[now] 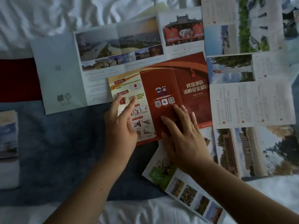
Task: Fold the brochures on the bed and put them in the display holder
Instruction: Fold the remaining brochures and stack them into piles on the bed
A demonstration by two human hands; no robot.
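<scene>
A red fire-safety brochure point(191, 78) lies unfolded flat in the middle of the bed, with a yellow panel on its left. My left hand point(120, 128) lies on that yellow panel with straight fingers. My right hand point(182, 135) presses flat on the red middle panel near its lower edge. A pale photo brochure point(100, 62) lies spread behind it. A large photo brochure point(252, 97) covers the right side. Another brochure point(187, 189) lies under my right wrist. At the left edge is a stack of what look like folded brochures point(8, 135); I cannot tell whether a holder contains it.
The bed has white crumpled sheets point(48, 15) at the back and a blue runner point(64, 151) with a dark red band point(17, 80) at the left. White bedding point(129, 212) runs along the near edge.
</scene>
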